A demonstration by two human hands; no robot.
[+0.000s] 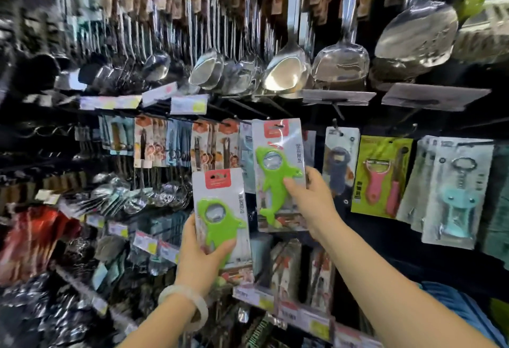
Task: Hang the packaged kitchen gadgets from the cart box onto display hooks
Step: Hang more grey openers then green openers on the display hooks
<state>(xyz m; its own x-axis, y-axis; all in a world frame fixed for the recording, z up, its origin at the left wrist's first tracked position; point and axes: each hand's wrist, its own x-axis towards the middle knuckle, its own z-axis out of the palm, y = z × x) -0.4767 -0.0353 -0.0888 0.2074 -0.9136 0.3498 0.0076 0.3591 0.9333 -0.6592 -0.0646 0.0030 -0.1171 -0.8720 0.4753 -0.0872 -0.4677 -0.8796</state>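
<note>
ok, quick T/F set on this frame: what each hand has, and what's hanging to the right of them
1. Each hand holds a green gadget pack. True: left hand grips the lower pack, right hand the upper pack.
2. The right hand's pack sits lower than the left's. False: it is higher, up by the hooks.
3. A pink peeler pack hangs right of the right hand. True.
4. The left wrist is bare. False: it wears a pale bangle.
5. Plastic ladles hang above. False: metal ladles.

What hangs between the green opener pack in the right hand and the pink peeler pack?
In the head view, one pack holding a dark blue-grey opener hangs between them.
</note>
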